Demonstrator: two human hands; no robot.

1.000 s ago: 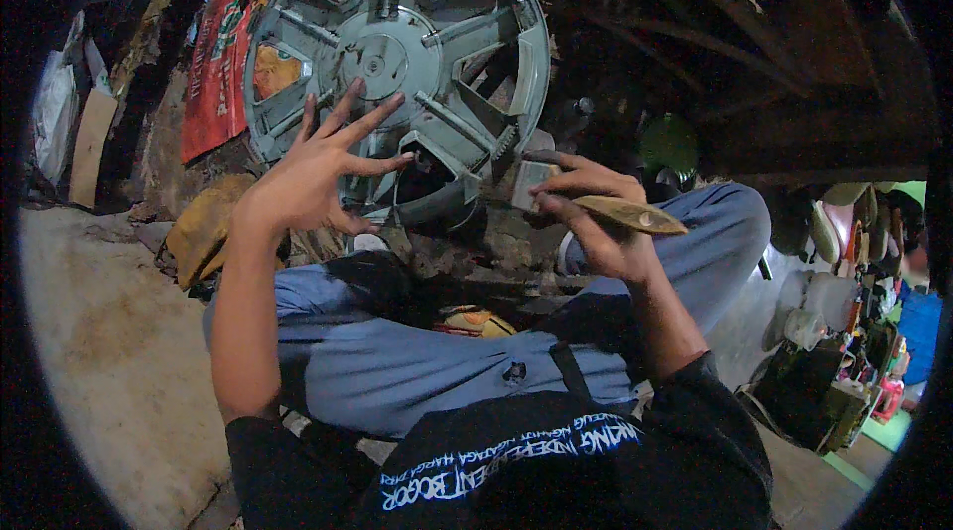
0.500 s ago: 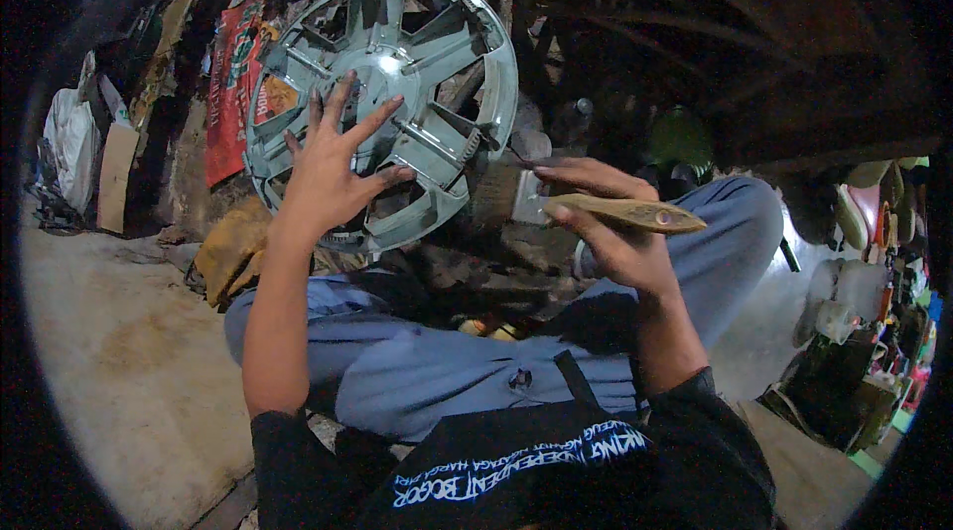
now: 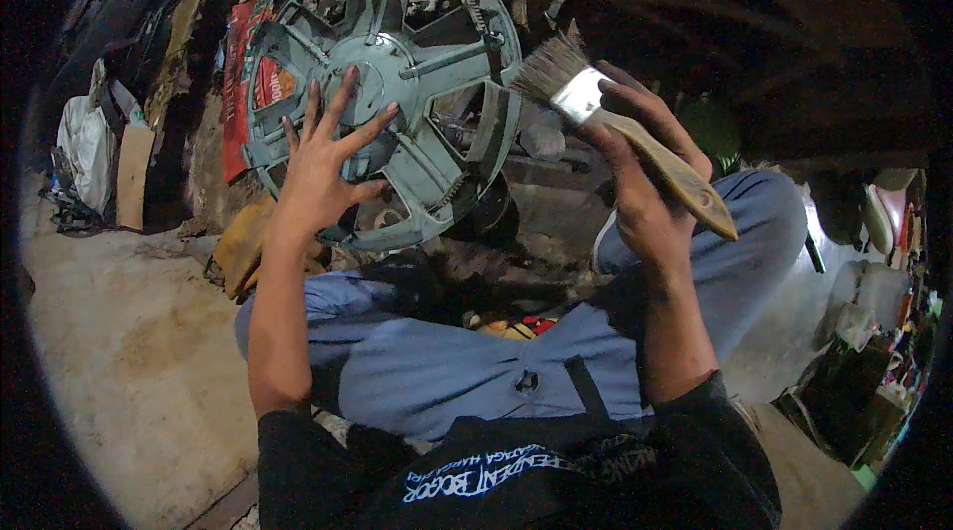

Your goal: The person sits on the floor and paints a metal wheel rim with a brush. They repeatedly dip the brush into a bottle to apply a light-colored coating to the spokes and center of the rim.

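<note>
A round grey-green wheel cover [image 3: 437,68] with broad spokes and open gaps stands tilted in front of me, upper left of centre. My left hand [image 3: 333,148] lies over its lower left part, fingers spread across the hub area. In my right hand [image 3: 650,168] is a flat paintbrush [image 3: 650,148] with a wooden handle, a shiny metal band and dark bristles. The bristle tips point up and left and come close to the cover's right rim; whether they touch it, I cannot tell.
My crossed legs in blue-grey trousers [image 3: 427,351] lie below the cover. At left are a red printed sack [image 3: 238,83], a yellow-brown cloth [image 3: 243,247] and a white bag [image 3: 84,138]. Dark beams fill the upper right; shoes [image 3: 879,217] and clutter stand at far right.
The paintbrush has swung from almost level to slanting, bristles up and left, and now shows fully. The wheel cover has turned a little, while my left hand stays on it.
</note>
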